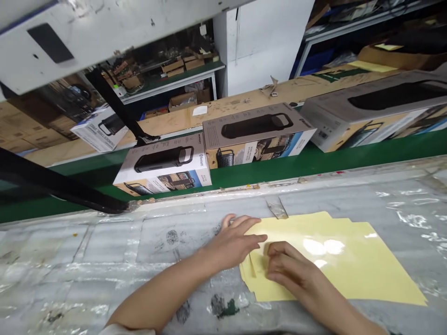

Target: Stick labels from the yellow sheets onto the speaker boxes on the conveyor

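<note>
I see my left hand (234, 242) lying flat on the tabletop (104, 251), fingers held together and stretched out, their tips resting on the left edge of a stack of yellow sheets (349, 265). My right hand (291, 270) sits just beside it, on top of the sheets, with the fingers curled in and pressed on the near-left corner of the stack; whether it pinches a sheet I cannot tell. The two hands almost touch at the fingertips.

The sheets lie on the tabletop right of centre, slightly fanned at the left corner, glossy with light glare on the top one. The tabletop is covered with wrinkled clear film (401, 209), stained with dark smudges (223, 307) near my left forearm. A strip of tape (277, 208) sits at the far edge of the sheets.

Beyond the tabletop runs a green belt (314, 163). On it lie three printed boxes, each showing a black cylinder-shaped device: one box (164, 170) straight ahead of my left hand, a second (258, 135) just to its right and touching it, a third (377, 111) further right, apart from them. A smaller white box (99, 128) rests on the far side at left, well apart. A black arm (52, 186) reaches across from the left edge down to the tabletop rim. Shelves (174, 79) with cartons stand behind.
</note>
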The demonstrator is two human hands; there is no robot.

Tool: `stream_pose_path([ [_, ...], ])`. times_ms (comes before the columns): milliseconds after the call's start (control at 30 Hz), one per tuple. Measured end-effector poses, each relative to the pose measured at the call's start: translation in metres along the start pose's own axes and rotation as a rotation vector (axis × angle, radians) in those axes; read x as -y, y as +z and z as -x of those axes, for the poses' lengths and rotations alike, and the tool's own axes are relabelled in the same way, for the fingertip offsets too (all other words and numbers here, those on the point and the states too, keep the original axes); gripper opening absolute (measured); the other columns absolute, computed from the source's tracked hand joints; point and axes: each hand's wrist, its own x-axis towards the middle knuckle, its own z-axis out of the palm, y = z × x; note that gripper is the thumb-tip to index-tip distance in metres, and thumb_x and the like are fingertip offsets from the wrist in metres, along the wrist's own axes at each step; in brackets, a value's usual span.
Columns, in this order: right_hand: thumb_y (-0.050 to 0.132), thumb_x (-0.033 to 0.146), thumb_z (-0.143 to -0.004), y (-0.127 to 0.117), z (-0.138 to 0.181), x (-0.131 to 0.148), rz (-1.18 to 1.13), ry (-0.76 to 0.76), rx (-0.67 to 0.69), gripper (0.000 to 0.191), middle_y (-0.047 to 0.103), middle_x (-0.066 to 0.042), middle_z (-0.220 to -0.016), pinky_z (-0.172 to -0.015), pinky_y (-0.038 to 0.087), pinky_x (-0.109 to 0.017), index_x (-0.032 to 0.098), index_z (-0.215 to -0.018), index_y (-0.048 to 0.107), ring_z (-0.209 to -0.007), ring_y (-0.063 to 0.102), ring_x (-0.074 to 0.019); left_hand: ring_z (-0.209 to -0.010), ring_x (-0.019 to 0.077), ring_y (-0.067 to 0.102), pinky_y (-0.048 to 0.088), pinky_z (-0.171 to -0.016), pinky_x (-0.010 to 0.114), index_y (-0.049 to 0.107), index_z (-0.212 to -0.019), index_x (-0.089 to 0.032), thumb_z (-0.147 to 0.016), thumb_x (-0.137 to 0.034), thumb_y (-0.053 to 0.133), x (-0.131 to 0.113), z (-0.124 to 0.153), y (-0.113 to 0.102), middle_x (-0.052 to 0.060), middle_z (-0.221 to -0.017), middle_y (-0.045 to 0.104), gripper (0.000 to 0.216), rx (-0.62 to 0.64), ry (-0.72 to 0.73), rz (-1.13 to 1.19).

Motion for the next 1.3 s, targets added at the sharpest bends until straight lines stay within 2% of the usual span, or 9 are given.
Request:
stream_pose_path([
  [100, 0.075, 0.055, -0.087, -0.029, -0.002, 0.001, -0.240, 0.167, -0.009, 0.035, 0.070, -0.009, -0.095, -0.080, 0.061, -0.039, 0.025, -0.070, 0.069, -0.095, 0.070, -0.0285, -0.140, 0.0293, 0.050, 0.043, -0.111, 0.052, 0.073, -0.123, -0.032, -0.104, -0.027, 0.054, -0.002, 0.004, 0.001, 0.010, -0.156, 0.052, 0.027, -0.073, 0.046, -0.077],
  [200, 0.077, 0.060, -0.082, -0.059, -0.016, 0.007, -0.311, 0.245, -0.074, 0.042, 0.063, -0.005, -0.073, -0.063, 0.056, -0.035, 0.024, -0.065, 0.065, -0.070, 0.063, -0.0236, -0.133, 0.0257, 0.055, 0.044, -0.111, 0.048, 0.072, -0.116, -0.029, -0.104, -0.024, 0.051, 0.009, -0.006, -0.026, 0.009, -0.147, 0.061, 0.025, -0.316, 0.073, -0.105],
  [300, 0.082, 0.058, -0.079, -0.074, -0.050, 0.024, -0.294, 0.221, -0.084, 0.039, 0.064, -0.004, -0.071, -0.060, 0.053, -0.034, 0.023, -0.069, 0.066, -0.067, 0.061, -0.0212, -0.144, 0.0312, 0.047, 0.036, -0.119, 0.055, 0.063, -0.131, -0.025, -0.103, -0.043, 0.056, 0.039, -0.035, -0.081, 0.014, -0.152, 0.055, 0.035, -0.608, -0.238, -0.180],
  [367, 0.087, 0.055, -0.075, -0.073, -0.083, 0.040, -0.335, 0.166, -0.052, 0.037, 0.067, -0.004, -0.076, -0.063, 0.054, -0.034, 0.024, -0.083, 0.068, -0.070, 0.065, -0.0217, -0.154, 0.0400, 0.031, 0.027, -0.124, 0.061, 0.052, -0.146, -0.015, -0.094, -0.056, 0.065, 0.065, -0.057, -0.116, 0.023, -0.164, 0.039, 0.068, -0.616, -0.542, -0.260],
  [433, 0.090, 0.053, -0.071, -0.064, -0.124, 0.058, -0.388, 0.099, 0.005, 0.045, 0.068, -0.003, -0.078, -0.062, 0.054, -0.033, 0.023, -0.096, 0.067, -0.069, 0.065, -0.0204, -0.157, 0.0429, 0.024, 0.021, -0.125, 0.063, 0.042, -0.153, -0.007, -0.092, -0.057, 0.065, 0.087, -0.071, -0.140, 0.028, -0.167, 0.029, 0.083, -0.478, -0.790, -0.301],
  [533, 0.090, 0.049, -0.069, -0.045, -0.190, 0.083, -0.395, 0.017, 0.077, 0.050, 0.067, -0.001, -0.077, -0.059, 0.051, -0.031, 0.021, -0.103, 0.065, -0.063, 0.060, -0.0162, -0.156, 0.0416, 0.027, 0.019, -0.126, 0.064, 0.044, -0.154, -0.008, -0.096, -0.047, 0.054, 0.110, -0.070, -0.153, 0.023, -0.167, 0.034, 0.071, -0.295, -0.955, -0.294],
  [833, 0.078, 0.016, -0.074, 0.060, -0.363, 0.122, -0.279, 0.031, -0.107, 0.027, 0.056, 0.007, -0.066, -0.049, 0.040, -0.023, 0.023, -0.087, 0.055, -0.054, 0.051, -0.0112, -0.154, 0.0372, 0.033, 0.022, -0.126, 0.062, 0.055, -0.149, -0.018, -0.089, -0.041, 0.055, 0.159, -0.012, -0.170, 0.012, -0.164, 0.044, 0.064, -0.374, -1.019, -0.337],
  [1000, 0.075, 0.014, -0.072, 0.104, -0.398, 0.126, -0.236, 0.065, -0.159, 0.028, 0.056, 0.005, -0.072, -0.061, 0.044, -0.026, 0.024, -0.083, 0.052, -0.069, 0.057, -0.0158, -0.155, 0.0376, 0.032, 0.023, -0.126, 0.064, 0.055, -0.149, -0.016, -0.090, -0.040, 0.054, 0.172, 0.000, -0.174, 0.012, -0.163, 0.045, 0.064, -0.387, -1.013, -0.364],
  [1300, 0.080, 0.015, -0.076, 0.133, -0.412, 0.116, -0.305, 0.195, -0.204, 0.029, 0.062, 0.002, -0.085, -0.062, 0.047, -0.027, 0.021, -0.096, 0.061, -0.075, 0.059, -0.0166, -0.155, 0.0367, 0.033, 0.025, -0.126, 0.063, 0.054, -0.150, -0.019, -0.093, -0.043, 0.052, 0.176, 0.004, -0.172, 0.010, -0.164, 0.044, 0.062, -0.385, -1.018, -0.399],
])
